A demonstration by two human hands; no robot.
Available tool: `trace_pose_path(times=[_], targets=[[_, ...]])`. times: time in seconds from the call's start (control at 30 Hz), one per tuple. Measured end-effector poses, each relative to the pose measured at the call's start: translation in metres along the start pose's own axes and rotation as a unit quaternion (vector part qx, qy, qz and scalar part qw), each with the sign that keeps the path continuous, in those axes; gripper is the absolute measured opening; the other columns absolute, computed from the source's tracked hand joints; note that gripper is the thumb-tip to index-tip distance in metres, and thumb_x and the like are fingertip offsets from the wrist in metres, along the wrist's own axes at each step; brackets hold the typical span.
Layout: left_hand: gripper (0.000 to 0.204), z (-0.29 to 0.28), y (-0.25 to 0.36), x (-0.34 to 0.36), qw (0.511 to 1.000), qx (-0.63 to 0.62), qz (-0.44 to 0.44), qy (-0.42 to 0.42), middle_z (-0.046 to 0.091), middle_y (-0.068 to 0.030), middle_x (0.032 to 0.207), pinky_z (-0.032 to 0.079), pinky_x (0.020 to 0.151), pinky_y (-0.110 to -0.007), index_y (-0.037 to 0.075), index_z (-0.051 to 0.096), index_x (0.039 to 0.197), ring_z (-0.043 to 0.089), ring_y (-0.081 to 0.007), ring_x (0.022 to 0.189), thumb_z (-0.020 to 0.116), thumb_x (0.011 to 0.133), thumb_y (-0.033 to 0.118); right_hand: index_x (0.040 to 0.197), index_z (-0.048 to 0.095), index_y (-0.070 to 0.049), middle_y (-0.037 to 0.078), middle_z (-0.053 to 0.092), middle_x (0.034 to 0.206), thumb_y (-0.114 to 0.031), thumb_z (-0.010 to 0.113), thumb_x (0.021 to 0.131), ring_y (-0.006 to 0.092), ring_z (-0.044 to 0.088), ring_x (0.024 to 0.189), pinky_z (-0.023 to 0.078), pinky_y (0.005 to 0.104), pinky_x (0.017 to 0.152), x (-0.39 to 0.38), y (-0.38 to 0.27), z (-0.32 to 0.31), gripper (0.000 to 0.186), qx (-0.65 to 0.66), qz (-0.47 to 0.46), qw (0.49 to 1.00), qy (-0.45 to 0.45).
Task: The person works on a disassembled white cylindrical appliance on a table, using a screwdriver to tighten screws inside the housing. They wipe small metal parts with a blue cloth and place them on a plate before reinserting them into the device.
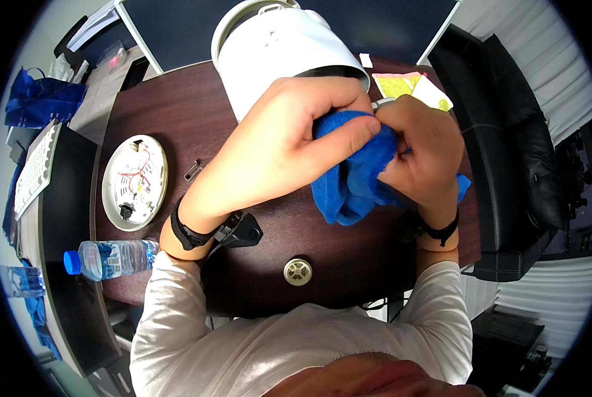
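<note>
A blue cloth (pixel 349 188) is bunched between my two hands above the far middle of the table. My left hand (pixel 282 135) pinches it from the left, the thumb lying over its top. From the right my right hand (pixel 423 142) grips the cloth with curled fingers. Behind the fingers a bit of a pale grey rim (pixel 383 103) shows; the cloth and hands hide the rest of it. Just beyond my hands a white rice cooker body (pixel 269 56) lies tilted on its side, its dark opening partly behind my left hand.
On the left sit a round white base with red wires (pixel 135 182), a small metal clip (pixel 193 170) and a water bottle (pixel 114 259). A small round vented cap (pixel 298 272) lies near my body. Yellow-green patterned cloth (pixel 402 86) lies far right, by a black sofa (pixel 507 152).
</note>
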State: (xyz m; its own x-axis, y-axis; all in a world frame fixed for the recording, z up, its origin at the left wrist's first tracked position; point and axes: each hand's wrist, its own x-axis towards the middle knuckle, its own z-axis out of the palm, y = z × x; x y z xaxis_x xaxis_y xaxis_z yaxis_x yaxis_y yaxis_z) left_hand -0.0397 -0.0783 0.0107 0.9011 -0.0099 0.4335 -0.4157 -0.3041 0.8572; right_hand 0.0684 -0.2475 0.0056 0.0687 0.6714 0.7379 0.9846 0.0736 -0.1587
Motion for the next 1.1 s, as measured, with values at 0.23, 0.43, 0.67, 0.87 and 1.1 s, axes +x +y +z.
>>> trace_pose_path(times=[0.23, 0.43, 0.67, 0.87, 1.1], targets=[[0.014, 0.0, 0.002, -0.001, 0.999, 0.001, 0.032, -0.003, 0.061, -0.013, 0.073, 0.047, 0.062, -0.031, -0.001, 0.061, 0.088, 0.06, -0.0236, 0.065, 0.063, 0.087, 0.012, 0.087, 0.058, -0.006, 0.008, 0.053, 0.069, -0.002, 0.069, 0.061, 0.0223, 0.054, 0.053, 0.043, 0.0291, 0.05, 0.001, 0.0, -0.001, 0.028, 0.057, -0.014, 0.997, 0.047], [0.014, 0.002, -0.005, 0.003, 0.976, 0.148, 0.156, 0.018, 0.059, -0.0117, 0.076, 0.045, 0.064, -0.029, -0.002, 0.061, 0.09, 0.058, -0.0231, 0.068, 0.062, 0.089, 0.011, 0.078, 0.055, -0.005, 0.004, 0.044, 0.061, -0.001, 0.064, 0.066, 0.0098, 0.041, 0.049, 0.033, 0.0234, 0.046, -0.003, 0.0, 0.002, 0.015, 0.118, 0.079, 0.989, 0.036], [0.013, 0.008, -0.01, 0.008, 0.957, 0.185, 0.22, 0.042, 0.059, -0.0134, 0.078, 0.047, 0.066, -0.033, -0.003, 0.061, 0.089, 0.059, -0.029, 0.07, 0.062, 0.088, 0.01, 0.078, 0.054, -0.004, -0.002, 0.046, 0.066, -0.001, 0.06, 0.072, 0.002, 0.038, 0.055, 0.027, 0.0208, 0.047, -0.002, 0.001, 0.004, 0.008, 0.301, 0.158, 0.939, 0.058], [0.009, 0.009, -0.006, 0.004, 0.975, 0.127, 0.181, 0.012, 0.059, -0.0077, 0.078, 0.044, 0.066, -0.027, -0.002, 0.06, 0.089, 0.057, -0.0192, 0.07, 0.059, 0.091, 0.008, 0.076, 0.053, -0.005, 0.003, 0.047, 0.067, 0.001, 0.062, 0.064, 0.0127, 0.045, 0.052, 0.034, 0.0271, 0.045, -0.003, -0.004, 0.002, 0.016, 0.111, 0.031, 0.989, 0.09], [0.013, 0.011, -0.004, 0.0, 0.996, -0.074, -0.054, -0.006, 0.056, -0.0087, 0.07, 0.043, 0.057, -0.028, -0.001, 0.056, 0.087, 0.053, -0.0136, 0.06, 0.054, 0.093, 0.011, 0.082, 0.059, -0.004, 0.007, 0.055, 0.073, -0.004, 0.066, 0.061, 0.0167, 0.051, 0.056, 0.04, 0.0245, 0.053, -0.002, 0.002, 0.003, 0.022, -0.117, -0.096, 0.987, 0.048]])
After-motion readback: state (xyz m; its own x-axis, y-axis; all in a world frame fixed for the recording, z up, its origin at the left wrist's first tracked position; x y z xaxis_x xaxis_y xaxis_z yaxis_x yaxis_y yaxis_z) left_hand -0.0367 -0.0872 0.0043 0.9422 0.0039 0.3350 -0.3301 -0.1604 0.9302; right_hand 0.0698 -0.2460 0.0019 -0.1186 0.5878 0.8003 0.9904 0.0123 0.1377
